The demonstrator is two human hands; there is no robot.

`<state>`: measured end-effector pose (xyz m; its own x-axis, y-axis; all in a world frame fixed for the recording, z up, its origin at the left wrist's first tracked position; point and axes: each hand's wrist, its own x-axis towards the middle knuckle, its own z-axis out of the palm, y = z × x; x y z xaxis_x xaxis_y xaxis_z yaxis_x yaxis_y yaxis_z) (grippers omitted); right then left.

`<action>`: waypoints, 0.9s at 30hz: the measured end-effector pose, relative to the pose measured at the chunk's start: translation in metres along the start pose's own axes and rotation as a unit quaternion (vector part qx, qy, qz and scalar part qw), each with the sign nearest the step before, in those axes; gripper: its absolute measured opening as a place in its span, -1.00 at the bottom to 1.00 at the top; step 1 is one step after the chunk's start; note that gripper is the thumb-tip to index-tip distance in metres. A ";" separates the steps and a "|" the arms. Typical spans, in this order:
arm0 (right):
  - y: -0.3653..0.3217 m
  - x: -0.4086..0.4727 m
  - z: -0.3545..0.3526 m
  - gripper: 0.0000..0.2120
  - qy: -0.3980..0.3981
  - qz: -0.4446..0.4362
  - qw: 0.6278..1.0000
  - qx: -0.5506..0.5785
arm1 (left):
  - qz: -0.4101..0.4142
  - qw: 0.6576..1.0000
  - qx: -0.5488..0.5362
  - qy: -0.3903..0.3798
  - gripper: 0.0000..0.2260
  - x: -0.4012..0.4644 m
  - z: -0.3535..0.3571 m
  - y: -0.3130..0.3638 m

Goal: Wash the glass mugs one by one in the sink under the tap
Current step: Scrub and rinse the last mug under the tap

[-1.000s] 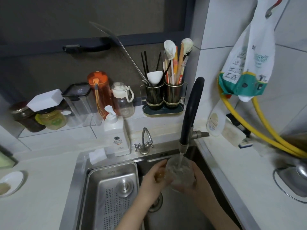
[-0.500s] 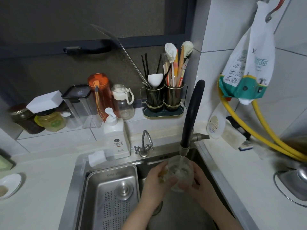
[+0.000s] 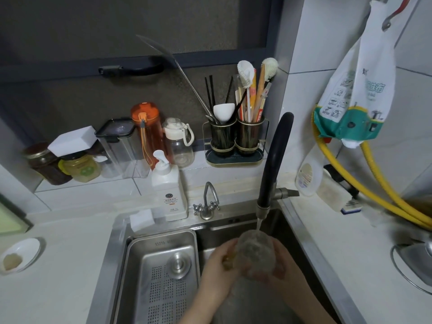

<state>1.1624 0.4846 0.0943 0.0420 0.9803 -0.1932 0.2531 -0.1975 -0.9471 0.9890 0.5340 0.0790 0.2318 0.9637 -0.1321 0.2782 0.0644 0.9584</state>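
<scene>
A clear glass mug (image 3: 254, 253) with an amber handle is held over the sink (image 3: 233, 224), right under the black tap (image 3: 272, 164). A thin stream of water (image 3: 258, 224) falls from the spout onto the mug's top. My left hand (image 3: 218, 265) grips the mug on its left side, at the amber handle. From the right, my right hand (image 3: 280, 260) wraps its fingers around the glass. The lower part of the mug is hidden by my fingers.
A steel drain tray (image 3: 163, 277) fills the sink's left half. Behind the sink stand a soap dispenser (image 3: 169, 192), a small steel tap (image 3: 208, 202), bottles, jars and a utensil holder (image 3: 236, 141). A yellow hose (image 3: 364, 183) crosses the right counter. A small dish (image 3: 19, 254) lies left.
The view shifted slightly. Both hands have kept the mug under the running water, turning it a little; the mug sits a bit higher and closer to the spout than a second ago.
</scene>
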 end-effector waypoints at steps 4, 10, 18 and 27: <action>-0.001 0.017 0.003 -0.31 0.000 0.009 0.999 -0.040 | -0.033 0.999 -0.007 0.035 -0.62 0.009 -0.004 -0.007; 0.026 0.045 -0.014 -0.27 0.001 0.018 0.999 -0.045 | -0.085 0.996 -0.022 0.033 -0.84 0.027 0.014 0.014; 0.016 0.038 -0.007 -0.58 0.019 0.096 0.992 0.084 | -0.022 0.995 0.095 0.032 -0.48 0.025 0.028 0.014; 0.006 0.062 -0.010 -0.79 0.015 0.184 0.978 0.094 | 0.033 0.997 0.067 0.010 -0.48 0.015 0.032 0.012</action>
<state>1.1759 0.5445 0.0790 0.1256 0.8422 -0.5243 0.0341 -0.5319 -0.8462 1.0256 0.5411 0.0802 0.2358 0.9697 -0.0635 0.3857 -0.0334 0.9220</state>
